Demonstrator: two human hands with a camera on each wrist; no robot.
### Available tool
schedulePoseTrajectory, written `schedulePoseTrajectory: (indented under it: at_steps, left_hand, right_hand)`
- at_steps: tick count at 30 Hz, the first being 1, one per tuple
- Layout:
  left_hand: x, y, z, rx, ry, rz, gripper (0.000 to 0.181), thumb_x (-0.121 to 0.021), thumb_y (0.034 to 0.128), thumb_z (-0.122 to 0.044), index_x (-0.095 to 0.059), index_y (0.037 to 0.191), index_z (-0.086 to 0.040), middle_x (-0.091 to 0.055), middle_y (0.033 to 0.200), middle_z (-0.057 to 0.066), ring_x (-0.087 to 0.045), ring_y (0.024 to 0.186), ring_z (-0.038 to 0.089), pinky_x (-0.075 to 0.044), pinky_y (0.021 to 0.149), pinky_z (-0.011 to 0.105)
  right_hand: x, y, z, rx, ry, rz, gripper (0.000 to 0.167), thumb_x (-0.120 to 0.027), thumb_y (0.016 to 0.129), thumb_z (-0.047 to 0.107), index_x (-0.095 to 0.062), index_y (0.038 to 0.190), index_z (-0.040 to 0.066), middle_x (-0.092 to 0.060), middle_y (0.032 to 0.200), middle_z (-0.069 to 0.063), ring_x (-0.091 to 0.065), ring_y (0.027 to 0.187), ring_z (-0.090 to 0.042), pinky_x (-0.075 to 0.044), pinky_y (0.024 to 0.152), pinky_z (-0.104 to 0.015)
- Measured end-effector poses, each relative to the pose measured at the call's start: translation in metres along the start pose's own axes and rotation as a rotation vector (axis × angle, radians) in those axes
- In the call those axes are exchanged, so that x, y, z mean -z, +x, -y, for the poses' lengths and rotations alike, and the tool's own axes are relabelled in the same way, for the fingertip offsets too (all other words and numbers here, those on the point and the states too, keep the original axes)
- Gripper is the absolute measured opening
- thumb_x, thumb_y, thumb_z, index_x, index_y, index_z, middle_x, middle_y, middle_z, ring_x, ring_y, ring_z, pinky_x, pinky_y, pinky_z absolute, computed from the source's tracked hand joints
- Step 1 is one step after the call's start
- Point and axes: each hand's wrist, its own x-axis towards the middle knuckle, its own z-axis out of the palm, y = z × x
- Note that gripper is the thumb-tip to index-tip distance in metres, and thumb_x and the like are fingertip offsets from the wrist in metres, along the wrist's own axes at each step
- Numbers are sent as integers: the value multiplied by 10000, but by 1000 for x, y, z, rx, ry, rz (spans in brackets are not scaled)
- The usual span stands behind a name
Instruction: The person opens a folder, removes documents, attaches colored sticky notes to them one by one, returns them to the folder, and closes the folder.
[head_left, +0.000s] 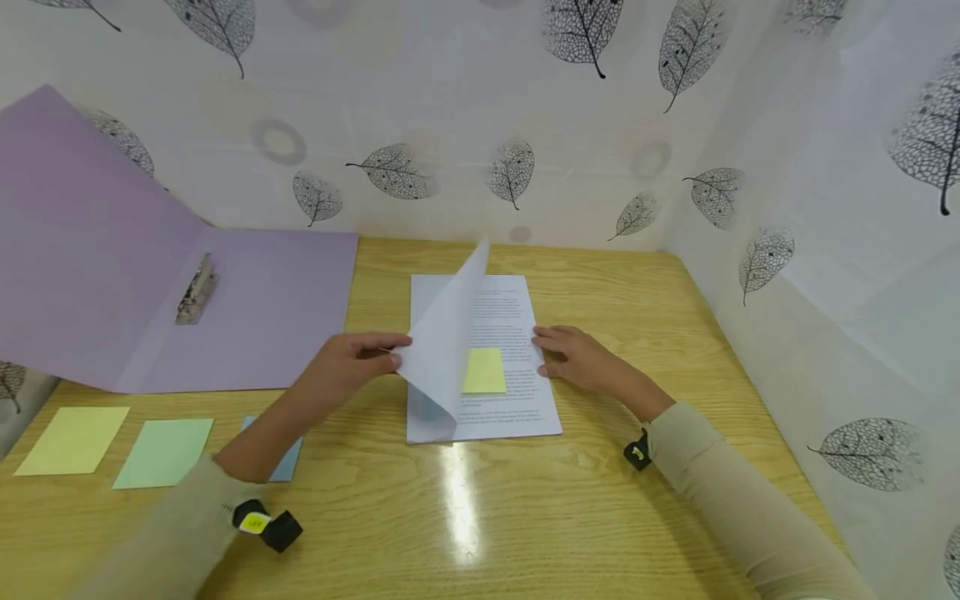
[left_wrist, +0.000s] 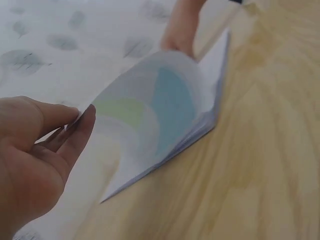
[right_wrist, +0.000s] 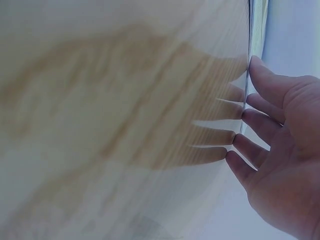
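My left hand (head_left: 345, 367) pinches the left edge of a lifted white sheet (head_left: 438, 342) between thumb and fingers. The sheet curls up from a stack of printed paper (head_left: 510, 417) on the table. Where it is raised, a yellow sticky note (head_left: 484, 372) shows on the printed page beneath. In the left wrist view, a green patch (left_wrist: 122, 111) and a blue patch (left_wrist: 170, 107) appear on or through the curled sheet. Against the stack's right edge, my right hand (head_left: 581, 362) rests its fingertips, the fingers fairly straight in the right wrist view.
An open purple folder (head_left: 277, 308) with a metal clip (head_left: 197, 292) lies at the left, its cover raised. In front of it are yellow (head_left: 71, 440), green (head_left: 163, 452) and partly hidden blue (head_left: 285, 462) notes. Leaf-patterned cloth (head_left: 450, 100) borders the wooden table (head_left: 540, 525).
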Motion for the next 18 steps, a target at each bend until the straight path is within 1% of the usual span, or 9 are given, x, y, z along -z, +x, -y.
schedulePoseTrajectory:
  at_steps: [1, 3, 6, 8, 10, 12, 14, 16, 18]
  left_hand:
    - [-8, 5, 1, 3, -12, 18, 393, -688, 972, -253, -656, 1340, -119, -646, 1343, 84, -655, 1126, 171, -534, 1002, 412]
    - [-24, 14, 2, 10, -18, 42, 374, -693, 966, -232, -670, 1326, -132, -649, 1340, 69, -658, 1108, 177, -545, 977, 399]
    - [-47, 27, 4, 22, 2, 61, 338, -702, 954, -212, -703, 1287, -161, -675, 1301, 52, -658, 1038, 166, -557, 898, 334]
    - [-61, 33, 5, 14, 31, 72, 314, -698, 954, -194, -718, 1267, -175, -685, 1284, 40, -646, 1007, 152, -546, 858, 299]
    - [-72, 37, 7, 1, 64, 86, 300, -696, 955, -188, -726, 1254, -189, -683, 1291, 23, -636, 1010, 141, -538, 852, 282]
    - [-82, 39, 9, -15, 78, 101, 298, -693, 958, -172, -725, 1254, -183, -667, 1320, 25, -632, 1045, 140, -538, 877, 288]
    - [-90, 42, 10, -31, 95, 121, 301, -684, 963, -159, -720, 1261, -166, -662, 1323, 41, -624, 1064, 146, -533, 900, 301]
    - [-96, 44, 11, -42, 115, 136, 308, -682, 962, -154, -717, 1268, -159, -663, 1317, 48, -616, 1063, 147, -524, 909, 309]
    - [-101, 47, 10, -54, 134, 160, 318, -673, 966, -147, -709, 1282, -143, -666, 1305, 59, -611, 1056, 148, -518, 908, 311]
  right_hand:
    - [0, 0, -1, 0, 1, 2, 626, -663, 985, 268, -426, 1516, 37, -326, 1625, -134, -263, 1494, -429, -248, 1201, -592]
    - [-1, 1, -2, -1, 5, 4, 628, -663, 985, 268, -422, 1519, 40, -325, 1626, -129, -258, 1498, -424, -245, 1204, -588]
    - [-1, 1, -2, -3, 14, 6, 631, -662, 986, 272, -419, 1522, 44, -323, 1628, -124, -252, 1502, -419, -240, 1206, -588]
    - [-1, 1, -3, 1, 21, 3, 625, -664, 986, 268, -427, 1519, 43, -329, 1626, -123, -254, 1501, -418, -239, 1205, -591]
    - [0, 1, -4, 9, 34, 5, 614, -659, 989, 265, -435, 1515, 41, -333, 1625, -123, -257, 1500, -417, -238, 1205, -595]
    - [1, 3, -6, 24, 54, 3, 592, -644, 999, 245, -440, 1508, 24, -348, 1616, -139, -276, 1493, -418, -246, 1203, -591]
    - [2, 4, -8, 12, 105, -1, 571, -618, 1014, 232, -435, 1509, 14, -373, 1600, -152, -300, 1489, -401, -263, 1204, -572]
    - [4, 4, -9, -34, 162, -23, 545, -577, 1035, 234, -430, 1514, 21, -403, 1581, -162, -340, 1474, -383, -297, 1194, -555]
    - [6, 5, -10, -96, 235, -59, 528, -543, 1052, 262, -430, 1520, 45, -449, 1550, -165, -406, 1439, -370, -348, 1168, -544]
